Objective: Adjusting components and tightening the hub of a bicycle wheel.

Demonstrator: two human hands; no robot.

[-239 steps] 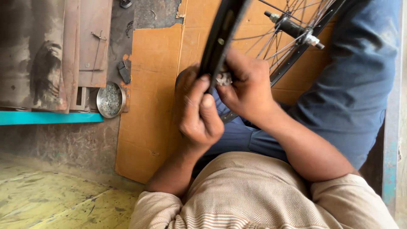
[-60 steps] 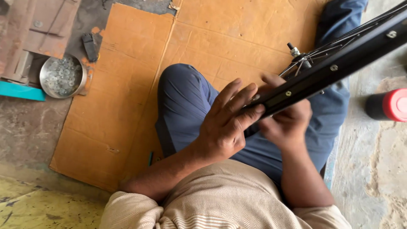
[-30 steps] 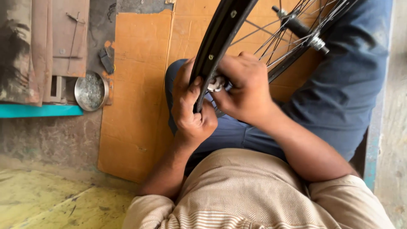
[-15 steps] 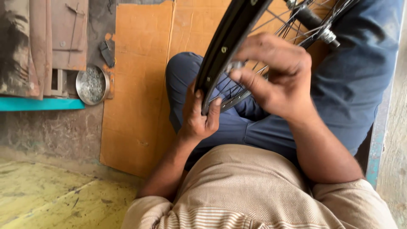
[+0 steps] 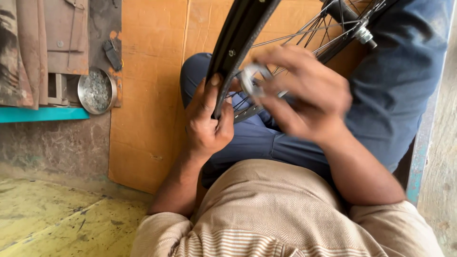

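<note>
Nearest the camera, a beige striped shirt [image 5: 285, 214] is filling the lower frame, both forearms reaching out from it over dark blue trousers [image 5: 266, 143].

Left hand [image 5: 207, 119] is wrapping around the black wheel rim [image 5: 238, 43], fingers curled shut on it, thumb lying up along the rim's face. The rim is running steeply upward from this grip and leaving the frame at the top.

Right hand [image 5: 300, 95] is hovering just beside the rim on its inner side, motion-blurred, fingertips pinching a small silvery tool [image 5: 250, 78] where the spokes [image 5: 295, 35] are meeting the rim. Blur is hiding the tool's exact shape.

Further up, the spokes are converging on the hub [image 5: 354, 21], its axle nut [image 5: 366, 35] showing near the top right, above the raised right knee.

Beneath the legs, a sheet of brown cardboard [image 5: 147, 95] is lying on the floor. Past its left edge, well apart from both hands, a round metal bowl [image 5: 96, 90] of small metal pieces is sitting beside a teal ledge [image 5: 43, 114] and rusty brown metal parts [image 5: 43, 43]. A small dark object [image 5: 113, 54] is lying just above the bowl.
</note>
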